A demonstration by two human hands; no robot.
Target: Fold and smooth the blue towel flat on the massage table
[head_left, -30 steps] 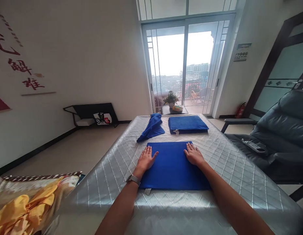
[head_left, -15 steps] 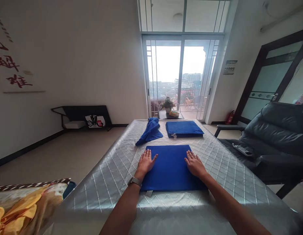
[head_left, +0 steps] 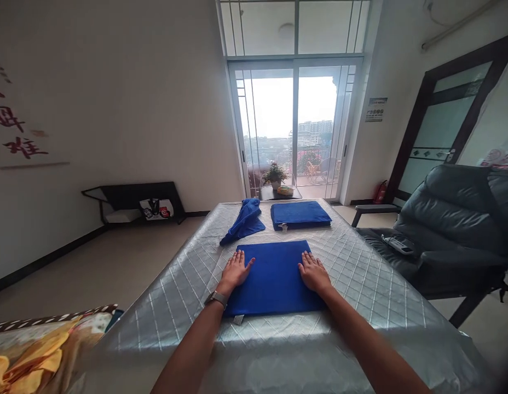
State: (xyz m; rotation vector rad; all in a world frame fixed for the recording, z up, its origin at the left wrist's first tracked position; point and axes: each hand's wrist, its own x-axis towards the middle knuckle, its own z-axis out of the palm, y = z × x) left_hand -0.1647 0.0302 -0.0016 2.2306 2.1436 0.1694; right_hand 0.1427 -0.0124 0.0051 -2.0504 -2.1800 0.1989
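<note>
A blue cloth (head_left: 274,279), folded into a flat rectangle, lies in front of me on the silver quilted table cover (head_left: 180,306). My left hand (head_left: 235,270) rests flat on its left edge, fingers stretched out and pointing away from me. On the opposite edge lies my right hand (head_left: 315,271), also flat with the fingers extended. A small white tag sticks out at the near left of the cloth. Beyond it, a folded stack of blue cloth (head_left: 301,213) sits at the far right, and a crumpled blue cloth (head_left: 243,221) lies at the far left.
A dark armchair (head_left: 455,219) with a controller (head_left: 397,244) on its seat stands to the right. Past the table's far end, a potted plant (head_left: 275,174) stands before a sliding glass door. Yellow cloth (head_left: 36,361) lies at lower left.
The whole view has shifted slightly, so everything on the table appears a little further left. Both hands stay flat on the same edges of the folded cloth.
</note>
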